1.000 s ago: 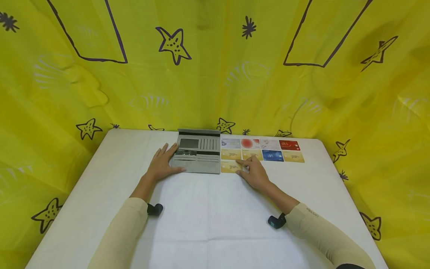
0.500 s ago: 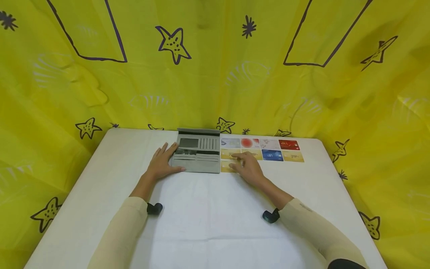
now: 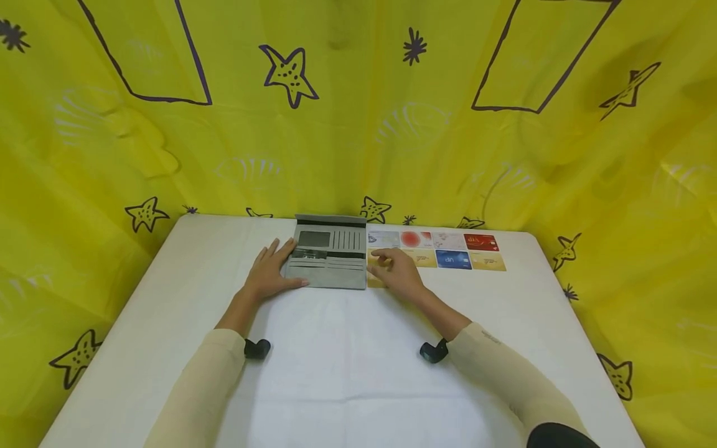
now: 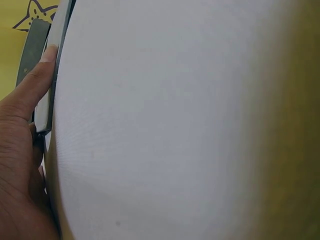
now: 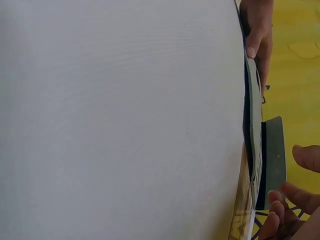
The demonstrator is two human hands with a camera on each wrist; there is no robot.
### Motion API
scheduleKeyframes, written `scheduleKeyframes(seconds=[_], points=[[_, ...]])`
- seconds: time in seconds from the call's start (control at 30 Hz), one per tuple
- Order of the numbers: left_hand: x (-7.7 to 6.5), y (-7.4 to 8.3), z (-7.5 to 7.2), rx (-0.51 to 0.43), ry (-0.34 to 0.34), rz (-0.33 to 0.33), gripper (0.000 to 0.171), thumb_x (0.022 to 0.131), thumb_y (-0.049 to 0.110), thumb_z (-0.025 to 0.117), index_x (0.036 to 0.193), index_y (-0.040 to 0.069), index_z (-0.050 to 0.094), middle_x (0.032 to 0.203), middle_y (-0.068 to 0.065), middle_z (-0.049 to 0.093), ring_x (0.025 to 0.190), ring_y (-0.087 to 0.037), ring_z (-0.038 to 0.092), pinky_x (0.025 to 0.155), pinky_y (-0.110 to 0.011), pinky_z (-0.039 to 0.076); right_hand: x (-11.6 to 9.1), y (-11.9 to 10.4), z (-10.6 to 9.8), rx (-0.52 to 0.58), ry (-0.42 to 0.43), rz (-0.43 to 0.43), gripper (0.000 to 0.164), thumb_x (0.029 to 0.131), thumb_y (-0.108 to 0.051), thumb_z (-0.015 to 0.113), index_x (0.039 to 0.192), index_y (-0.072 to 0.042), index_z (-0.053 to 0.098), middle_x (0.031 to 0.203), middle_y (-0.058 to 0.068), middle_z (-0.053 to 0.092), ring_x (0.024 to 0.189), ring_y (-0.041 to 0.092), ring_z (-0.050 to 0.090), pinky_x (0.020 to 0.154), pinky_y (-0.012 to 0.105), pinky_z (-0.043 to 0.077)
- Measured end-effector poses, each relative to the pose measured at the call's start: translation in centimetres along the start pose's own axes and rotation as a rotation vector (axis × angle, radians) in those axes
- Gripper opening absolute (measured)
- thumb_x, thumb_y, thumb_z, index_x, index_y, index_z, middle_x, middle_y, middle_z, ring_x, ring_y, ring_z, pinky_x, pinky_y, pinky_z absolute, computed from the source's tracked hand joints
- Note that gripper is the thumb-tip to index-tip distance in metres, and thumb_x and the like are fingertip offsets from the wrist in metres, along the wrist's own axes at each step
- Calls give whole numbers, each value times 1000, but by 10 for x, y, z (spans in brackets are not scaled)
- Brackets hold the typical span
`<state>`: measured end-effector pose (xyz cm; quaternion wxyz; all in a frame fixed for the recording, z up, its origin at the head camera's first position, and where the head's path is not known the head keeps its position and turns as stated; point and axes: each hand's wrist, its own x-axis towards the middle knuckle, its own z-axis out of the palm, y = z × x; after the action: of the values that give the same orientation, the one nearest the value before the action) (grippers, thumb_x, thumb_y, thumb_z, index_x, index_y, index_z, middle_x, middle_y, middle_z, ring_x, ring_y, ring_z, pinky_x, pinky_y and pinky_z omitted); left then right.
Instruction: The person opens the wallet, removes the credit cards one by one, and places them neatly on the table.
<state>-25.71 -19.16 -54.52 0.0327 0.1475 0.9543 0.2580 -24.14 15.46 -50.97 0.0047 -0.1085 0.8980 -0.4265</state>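
A grey long wallet [image 3: 344,279] lies unfolded at the table's far edge in the head view, its card slots and dark window facing up. Spread over its left side, my left hand [image 3: 267,274] rests with the thumb along the front edge; that thumb [image 4: 40,75] also shows on the wallet in the left wrist view. My right hand [image 3: 400,274] hovers by the wallet's right edge, above a gold card [image 3: 374,281] that it partly covers. Its thumb and bent fingers stand apart with nothing between them in the right wrist view, near the wallet flap [image 5: 275,160].
Beside the wallet lie two rows of cards, among them a red-circle card [image 3: 411,239], a red VIP card [image 3: 480,242], a blue VIP card [image 3: 454,259] and a gold card [image 3: 488,261]. A yellow patterned curtain [image 3: 336,137] hangs behind the white table [image 3: 313,373].
My right hand has moved left across the gold cards to the wallet's right edge, and its fingers have lifted from the front gold card. The left hand and wallet have stayed put.
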Motion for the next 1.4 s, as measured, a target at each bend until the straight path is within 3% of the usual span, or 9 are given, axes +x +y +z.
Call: scheduleKeyframes(seconds=[0.63, 0.83, 1.07, 1.4], points=[[-1, 2, -1, -13, 7, -12, 110, 81, 58, 81, 167, 11, 30, 172, -12, 26, 160, -38, 7, 128, -57, 2, 34, -29, 30, 112, -6, 9, 39, 95, -21, 80, 128, 0, 72, 105, 10, 69, 88, 24, 63, 68, 28, 49], [-3, 2, -1, -10, 3, -23, 110, 81, 57, 83, 166, 11, 31, 172, -13, 27, 160, -39, 8, 128, -58, 3, 38, -35, 39, 154, -31, 23, 40, 97, -21, 78, 131, 1, 70, 107, 10, 67, 105, 30, 70, 75, 32, 57], [-1, 4, -2, -13, 4, -21, 110, 81, 57, 83, 167, 12, 31, 172, -12, 26, 160, -38, 8, 128, -57, 3, 49, -42, 46, 111, -2, 41, 39, 96, -22, 79, 127, 1, 72, 105, 9, 70, 101, 27, 67, 82, 37, 57], [-2, 6, -4, -11, -8, -34, 111, 81, 57, 83, 167, 11, 30, 172, -13, 26, 160, -38, 7, 128, -58, 3, 57, -45, 63, 105, -13, 98, 37, 95, -25, 80, 124, -3, 73, 106, 8, 70, 99, 24, 65, 85, 36, 56]])
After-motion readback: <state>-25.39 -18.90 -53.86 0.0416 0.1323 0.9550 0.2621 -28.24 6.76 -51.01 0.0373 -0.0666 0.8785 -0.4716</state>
